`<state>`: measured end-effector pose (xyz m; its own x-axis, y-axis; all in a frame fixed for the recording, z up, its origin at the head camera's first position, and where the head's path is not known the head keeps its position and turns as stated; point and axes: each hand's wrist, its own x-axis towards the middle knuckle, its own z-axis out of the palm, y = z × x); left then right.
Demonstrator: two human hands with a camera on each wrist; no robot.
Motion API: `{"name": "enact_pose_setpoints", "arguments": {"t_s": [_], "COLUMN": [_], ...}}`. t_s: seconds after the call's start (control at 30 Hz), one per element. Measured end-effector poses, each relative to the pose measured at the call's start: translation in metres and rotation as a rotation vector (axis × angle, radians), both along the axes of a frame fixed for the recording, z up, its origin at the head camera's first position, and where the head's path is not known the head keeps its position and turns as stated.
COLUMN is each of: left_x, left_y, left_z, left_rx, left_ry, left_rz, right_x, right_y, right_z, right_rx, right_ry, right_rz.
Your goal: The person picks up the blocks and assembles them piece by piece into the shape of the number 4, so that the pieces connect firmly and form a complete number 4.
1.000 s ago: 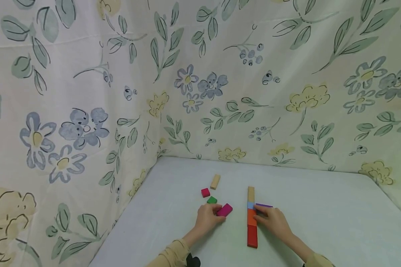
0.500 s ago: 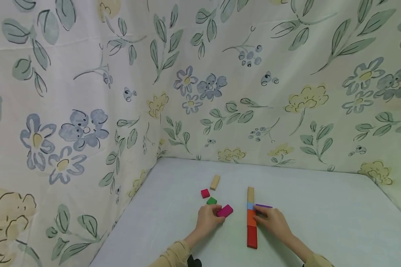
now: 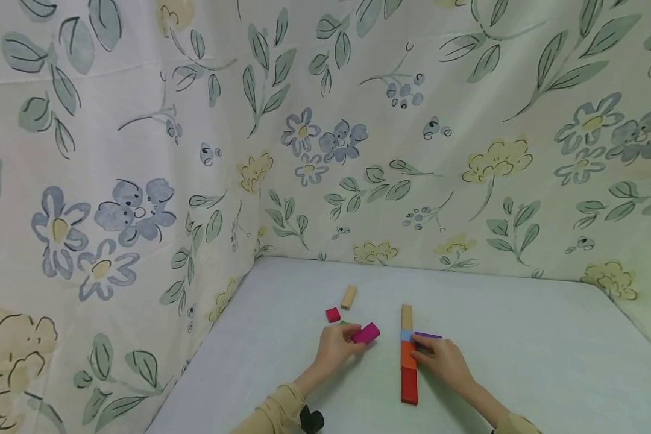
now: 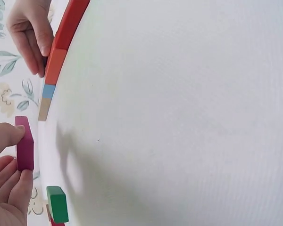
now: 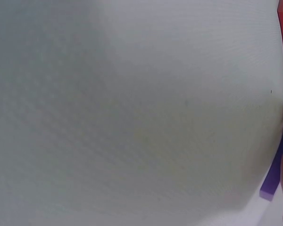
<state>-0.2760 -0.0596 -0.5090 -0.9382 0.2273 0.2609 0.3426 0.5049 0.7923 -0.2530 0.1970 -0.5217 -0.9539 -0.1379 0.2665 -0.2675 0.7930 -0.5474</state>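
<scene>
The left hand [image 3: 335, 349] pinches the magenta block [image 3: 366, 333] to the left of the row [image 3: 408, 355] and apart from it, the block's long axis slanting away to the right while the row runs nearly straight away. The right hand [image 3: 443, 361] is nearer the row, fingertips at its right side by the purple block [image 3: 430, 335] (whether they grip anything, I cannot tell). The magenta block looks plain, oblong and flat-faced.
</scene>
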Motion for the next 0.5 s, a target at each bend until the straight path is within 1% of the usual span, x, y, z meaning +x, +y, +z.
{"name": "enact_pose_setpoints", "arguments": {"t_s": [0.2, 0.4, 0.5], "left_x": [-0.009, -0.021, -0.026], "left_y": [-0.004, -0.006, -0.007], "left_z": [0.012, 0.026, 0.033], "left_rx": [-0.018, -0.014, -0.036], "left_ry": [-0.031, -0.031, -0.040], "left_rz": [-0.048, -0.114, -0.143], "right_x": [0.000, 0.000, 0.000], "right_y": [0.000, 0.001, 0.001], "right_z": [0.001, 0.001, 0.000], "right_rx": [-0.010, -0.012, -0.009], "right_ry": [0.005, -0.003, -0.002], "right_rz": [0.007, 0.004, 0.003]}}
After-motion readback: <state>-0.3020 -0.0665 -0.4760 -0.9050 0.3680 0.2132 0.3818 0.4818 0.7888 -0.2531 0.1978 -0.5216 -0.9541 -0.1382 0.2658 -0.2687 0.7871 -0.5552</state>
